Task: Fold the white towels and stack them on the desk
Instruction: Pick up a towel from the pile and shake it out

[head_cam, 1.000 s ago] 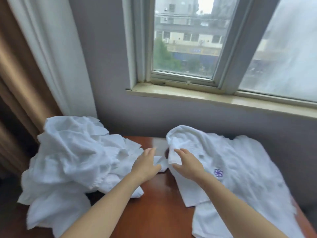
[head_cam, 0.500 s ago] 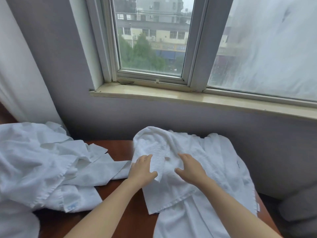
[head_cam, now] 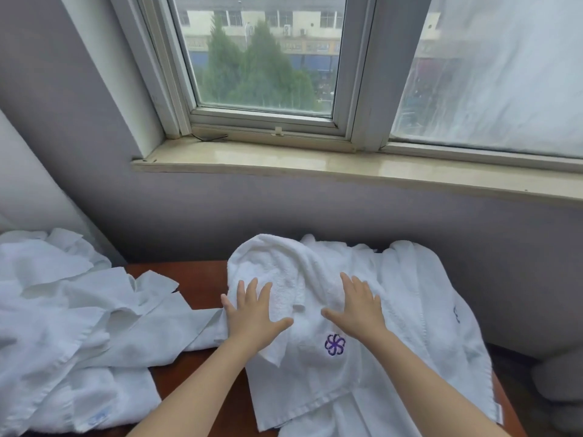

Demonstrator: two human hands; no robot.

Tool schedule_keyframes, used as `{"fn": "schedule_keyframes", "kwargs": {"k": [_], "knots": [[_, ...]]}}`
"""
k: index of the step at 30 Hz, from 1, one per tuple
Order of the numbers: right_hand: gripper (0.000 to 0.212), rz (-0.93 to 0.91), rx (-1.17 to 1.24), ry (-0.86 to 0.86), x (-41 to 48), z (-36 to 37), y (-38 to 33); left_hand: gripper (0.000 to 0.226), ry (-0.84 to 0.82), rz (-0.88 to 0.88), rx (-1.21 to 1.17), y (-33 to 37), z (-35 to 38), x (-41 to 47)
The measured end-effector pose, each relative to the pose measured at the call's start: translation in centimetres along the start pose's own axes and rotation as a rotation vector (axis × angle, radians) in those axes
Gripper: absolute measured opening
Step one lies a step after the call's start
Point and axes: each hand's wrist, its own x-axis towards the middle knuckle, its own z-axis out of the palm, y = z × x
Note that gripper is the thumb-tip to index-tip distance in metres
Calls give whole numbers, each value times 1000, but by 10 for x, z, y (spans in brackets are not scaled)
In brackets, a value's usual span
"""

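With both grips wide and holding nothing, my left hand [head_cam: 252,313] and right hand [head_cam: 356,310] lie flat on the towel [head_cam: 299,383], which looks soft and limp, so I'd pinch its hemmed corners.

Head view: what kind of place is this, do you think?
Likely a hotel room, not certain: white towels heaped on a wooden desk, one towel bearing a purple embroidered logo, and a window overlooking street buildings.
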Motion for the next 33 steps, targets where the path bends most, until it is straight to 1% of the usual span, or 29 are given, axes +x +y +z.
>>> {"fn": "schedule_keyframes", "kwargs": {"k": [4,6,8,9,11,13,16,18,20,21,23,25,28,30,33], "knots": [[112,68,5,-20,26,9,9,110,-27,-36,-13,-2,11,19],[120,103,32,-24,33,15,12,113,-4,-33,-26,-2,16,21],[117,124,13,-10,40,24,15,113,43,-34,-16,-1,22,25],[109,120,-14,12,43,29,15,112,71,-36,-10,-1,25,25],[79,99,-55,77,46,38,14,104,118,-33,-3,-2,30,25],[52,85,-95,122,49,41,12,87,168,-20,-32,-1,34,25],[34,68,-136,100,52,36,9,52,236,1,-57,2,32,25],[20,28,-112,84,51,29,7,39,233,7,-63,2,29,24],[3,-6,-31,115,44,21,6,32,223,22,-102,1,25,23],[1,-23,16,133,39,17,5,27,232,37,-138,1,22,22],[5,-48,132,142,31,10,1,17,256,56,-260,1,15,18],[7,-38,290,116,20,0,-8,19,229,44,-433,1,7,10],[4,-36,615,61,1,-11,-28,18,163,34,-698,8,-4,-6],[2,-68,803,19,-17,-16,-45,13,173,40,-871,17,-10,-19],[24,-117,1017,-67,-45,-24,-69,10,274,32,-1049,20,-24,-38]]}}
